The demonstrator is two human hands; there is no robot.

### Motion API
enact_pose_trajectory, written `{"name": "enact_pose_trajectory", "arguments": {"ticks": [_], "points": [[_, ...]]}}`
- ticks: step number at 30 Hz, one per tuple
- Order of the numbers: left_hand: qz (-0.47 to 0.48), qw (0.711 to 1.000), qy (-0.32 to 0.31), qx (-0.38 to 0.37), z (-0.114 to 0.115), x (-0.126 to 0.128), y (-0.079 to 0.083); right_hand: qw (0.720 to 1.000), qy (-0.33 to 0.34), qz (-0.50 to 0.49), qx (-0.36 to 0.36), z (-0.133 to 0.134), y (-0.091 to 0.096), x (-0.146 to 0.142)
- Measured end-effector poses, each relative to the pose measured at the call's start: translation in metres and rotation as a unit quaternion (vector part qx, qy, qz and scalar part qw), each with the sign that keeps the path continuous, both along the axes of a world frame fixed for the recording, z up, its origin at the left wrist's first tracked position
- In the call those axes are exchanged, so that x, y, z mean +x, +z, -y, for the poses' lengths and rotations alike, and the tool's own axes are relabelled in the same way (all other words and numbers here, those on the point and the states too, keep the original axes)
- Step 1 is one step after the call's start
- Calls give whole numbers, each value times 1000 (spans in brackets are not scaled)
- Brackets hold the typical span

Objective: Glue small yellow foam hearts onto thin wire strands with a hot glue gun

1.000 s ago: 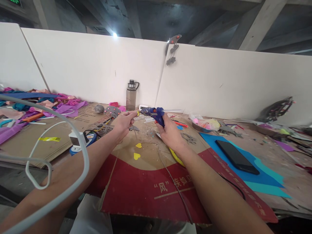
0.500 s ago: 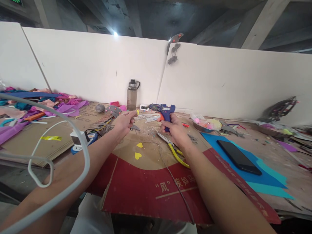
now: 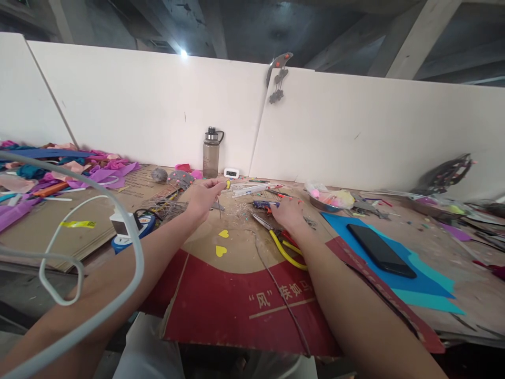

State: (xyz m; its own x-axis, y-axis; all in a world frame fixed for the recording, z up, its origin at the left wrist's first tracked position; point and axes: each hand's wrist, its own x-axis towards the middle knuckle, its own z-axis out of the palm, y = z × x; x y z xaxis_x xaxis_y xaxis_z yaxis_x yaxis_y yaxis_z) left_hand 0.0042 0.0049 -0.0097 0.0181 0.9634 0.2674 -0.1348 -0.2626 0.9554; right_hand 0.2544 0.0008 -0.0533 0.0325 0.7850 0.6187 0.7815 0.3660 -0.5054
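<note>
Location type: craft workshop. Indicators: I work at bench (image 3: 420, 226) partly lined with cardboard sheet (image 3: 236, 321), bearing glue gun (image 3: 263, 204), yellow-handled pliers (image 3: 281, 250), coloured scrap pile (image 3: 84, 164), blue sheet (image 3: 338, 231). White partition panels (image 3: 158, 105) stand along far edge; bare concrete beams (image 3: 423, 39) run overhead.

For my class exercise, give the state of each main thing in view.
Yellow piece: pinched in left hand
Glue gun: partly covered by right hand
Yellow hearts: lying flat
Yellow-handled cutters: lying down
Black smartphone: lying flat, screen dark
Water bottle: upright, lid on
Digital display: upright, showing digits
</note>
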Motion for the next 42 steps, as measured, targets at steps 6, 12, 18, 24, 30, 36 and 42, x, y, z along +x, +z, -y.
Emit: {"name": "enact_pose_trajectory", "arguments": {"ticks": [6,12,18,24,30,36,42], "points": [[-148,960,125,203,9,5,1,977,60,-203,5,21,20,-62],[-151,955,108,233,15,11,1,824,288,-471,-129,40,27,-115],[-9,994,-34,102,16,19,1,940,160,-301,6,43,30,-100],[27,996,-72,33,21,23,4,973,85,-204,68,45,36,-91],[27,995,-89,32,19,22,0,982,68,-145,103,47,39,-89],[0,994,-106,30,20,22,-3,987,41,-75,139,45,39,-83],[-7,993,-116,35,25,23,1,986,33,-44,155,46,41,-82]]}}
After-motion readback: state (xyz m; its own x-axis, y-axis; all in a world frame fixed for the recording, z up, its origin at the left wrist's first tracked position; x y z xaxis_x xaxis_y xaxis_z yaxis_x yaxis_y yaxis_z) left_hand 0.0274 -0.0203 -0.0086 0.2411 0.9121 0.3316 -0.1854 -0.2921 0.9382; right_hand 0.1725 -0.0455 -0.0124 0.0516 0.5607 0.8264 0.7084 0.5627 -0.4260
